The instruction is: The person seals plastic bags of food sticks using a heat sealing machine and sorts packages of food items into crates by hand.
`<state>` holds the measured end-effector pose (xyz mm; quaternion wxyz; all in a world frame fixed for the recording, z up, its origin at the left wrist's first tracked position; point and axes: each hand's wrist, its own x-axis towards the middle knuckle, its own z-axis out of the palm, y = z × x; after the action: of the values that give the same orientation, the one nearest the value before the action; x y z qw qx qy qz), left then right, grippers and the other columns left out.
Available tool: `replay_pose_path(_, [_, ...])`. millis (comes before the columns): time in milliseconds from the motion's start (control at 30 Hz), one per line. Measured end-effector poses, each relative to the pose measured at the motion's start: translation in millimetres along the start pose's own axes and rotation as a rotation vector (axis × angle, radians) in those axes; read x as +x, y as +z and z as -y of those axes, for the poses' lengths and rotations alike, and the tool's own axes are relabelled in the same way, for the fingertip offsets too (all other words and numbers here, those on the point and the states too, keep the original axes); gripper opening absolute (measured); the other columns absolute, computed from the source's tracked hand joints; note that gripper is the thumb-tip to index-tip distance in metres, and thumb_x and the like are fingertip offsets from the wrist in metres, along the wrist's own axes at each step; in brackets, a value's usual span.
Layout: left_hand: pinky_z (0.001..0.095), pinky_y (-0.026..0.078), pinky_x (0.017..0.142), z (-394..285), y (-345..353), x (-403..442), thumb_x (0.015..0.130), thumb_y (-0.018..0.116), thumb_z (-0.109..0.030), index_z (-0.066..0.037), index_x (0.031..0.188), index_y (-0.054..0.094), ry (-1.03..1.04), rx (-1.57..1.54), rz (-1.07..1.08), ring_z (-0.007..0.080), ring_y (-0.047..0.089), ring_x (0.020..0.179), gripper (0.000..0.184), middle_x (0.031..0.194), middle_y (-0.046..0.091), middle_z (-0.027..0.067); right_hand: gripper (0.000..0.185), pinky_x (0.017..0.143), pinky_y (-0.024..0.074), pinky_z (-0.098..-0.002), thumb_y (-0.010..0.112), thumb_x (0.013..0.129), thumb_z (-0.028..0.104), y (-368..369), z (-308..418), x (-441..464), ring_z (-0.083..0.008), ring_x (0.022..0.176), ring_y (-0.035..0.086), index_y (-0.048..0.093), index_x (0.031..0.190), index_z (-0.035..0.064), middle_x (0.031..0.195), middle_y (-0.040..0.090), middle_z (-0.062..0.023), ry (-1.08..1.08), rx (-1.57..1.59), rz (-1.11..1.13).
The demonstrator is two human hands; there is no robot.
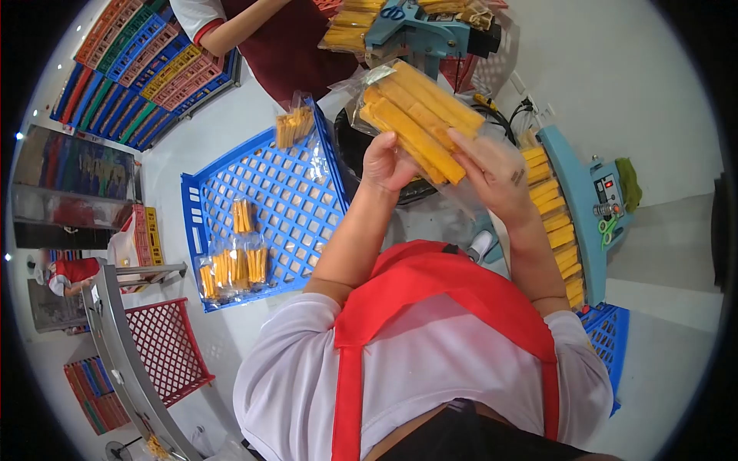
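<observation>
A clear plastic bag of long yellow sticks is held up in front of me, tilted, between both hands. My left hand grips its lower left side, thumb over the edge and the other fingers partly hidden behind it. At the lower right end, my right hand holds the bag, fingers lying along the plastic. Behind the bag is a black-lined bin. To the left, a blue crate carries several small bags of sticks.
Right of me stands a teal machine with a display, green scissors and a row of yellow stick bags. Another teal machine is ahead, beside a person in a dark red apron. Stacked crates line the far left.
</observation>
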<state>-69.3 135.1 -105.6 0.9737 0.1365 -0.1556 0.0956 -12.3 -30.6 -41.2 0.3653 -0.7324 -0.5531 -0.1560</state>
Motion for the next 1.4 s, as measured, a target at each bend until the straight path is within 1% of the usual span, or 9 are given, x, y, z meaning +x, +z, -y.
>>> replay_pose_path(300, [0.0419,0.029,0.096,1,7,4,0.069,0.059,-0.014,-0.004,0.117,0.040,0.084,-0.042,-0.079,0.0264,0.043,0.110,0.052,0.116,0.047,0.0109,0.026,0.060,0.0439,-0.0316,0.063,0.065,-0.003,13,3,-4,-0.0254,0.070,0.055,0.056,0.091,-0.0013,0.080,0.056,-0.0119,-0.102,0.038,-0.326])
replay_pose_path(633, [0.0425,0.030,0.096,1,14,8,0.069,0.063,-0.022,-0.006,0.117,0.041,0.115,-0.083,-0.204,0.0273,0.043,0.109,0.055,0.116,0.048,0.0097,0.027,0.063,0.0445,-0.0308,0.064,0.066,-0.003,11,3,-4,-0.0247,0.072,0.055,0.056,0.091,-0.0012,0.080,0.056,-0.0114,-0.159,0.129,-0.326])
replay_pose_path(733, [0.0426,0.030,0.096,-7,16,8,0.068,0.063,-0.023,-0.007,0.116,0.042,0.167,-0.073,-0.233,0.0275,0.042,0.109,0.055,0.116,0.048,0.0093,0.022,0.063,0.0454,-0.0291,0.061,0.070,-0.004,7,10,-16,-0.0210,0.070,0.056,0.056,0.092,-0.0026,0.077,0.057,-0.0107,0.105,0.225,-0.328])
replay_pose_path(800, [0.0426,0.030,0.095,-14,13,8,0.068,0.063,-0.023,-0.007,0.116,0.042,0.185,-0.059,-0.201,0.0278,0.042,0.109,0.055,0.115,0.048,0.0090,0.015,0.062,0.0466,-0.0278,0.058,0.076,0.002,10,13,-22,-0.0173,0.066,0.056,0.055,0.090,-0.0028,0.075,0.058,-0.0099,0.576,0.969,-0.348])
replay_pose_path(833, [0.0428,0.030,0.096,-18,8,9,0.067,0.063,-0.022,-0.006,0.116,0.042,0.202,-0.031,-0.165,0.0282,0.042,0.109,0.056,0.115,0.048,0.0095,0.015,0.062,0.0466,-0.0278,0.058,0.076,0.002,10,14,-22,-0.0173,0.066,0.056,0.055,0.090,-0.0028,0.075,0.058,-0.0099,0.577,0.968,-0.346])
replay_pose_path(900, [0.0429,0.029,0.096,-20,2,7,0.066,0.063,-0.021,-0.006,0.116,0.042,0.215,-0.003,-0.130,0.0286,0.043,0.109,0.056,0.115,0.048,0.0100,0.013,0.059,0.0470,-0.0259,0.055,0.080,0.009,10,14,-23,-0.0149,0.062,0.056,0.054,0.088,-0.0015,0.073,0.058,-0.0091,0.881,1.505,-0.199])
replay_pose_path(1133, [0.0428,0.030,0.095,-5,-1,8,0.065,0.064,-0.019,-0.004,0.118,0.040,0.044,-0.023,0.052,0.0284,0.043,0.109,0.061,0.116,0.047,0.0121,0.011,0.051,0.0440,-0.0239,0.052,0.082,0.014,18,18,-13,-0.0132,0.057,0.054,0.052,0.079,0.0035,0.068,0.055,-0.0057,0.957,1.528,-0.086])
replay_pose_path(1333, [0.0443,0.032,0.093,-2,-2,15,0.073,0.061,-0.027,-0.006,0.116,0.041,0.075,-0.054,-0.274,0.0285,0.044,0.108,0.053,0.115,0.047,0.0108,0.012,0.061,0.0439,-0.0220,0.053,0.081,0.008,23,4,-17,-0.0112,0.066,0.054,0.055,0.091,0.0019,0.073,0.055,-0.0052,0.758,1.228,-0.180])
replay_pose_path(1400, [0.0452,0.032,0.093,-4,-8,17,0.075,0.059,-0.027,-0.006,0.114,0.041,0.069,-0.028,-0.354,0.0284,0.044,0.107,0.048,0.114,0.047,0.0105,0.027,0.066,0.0427,-0.0204,0.055,0.078,0.001,24,-7,-21,-0.0096,0.070,0.053,0.053,0.105,0.0011,0.079,0.055,-0.0047,0.579,0.943,-0.087])
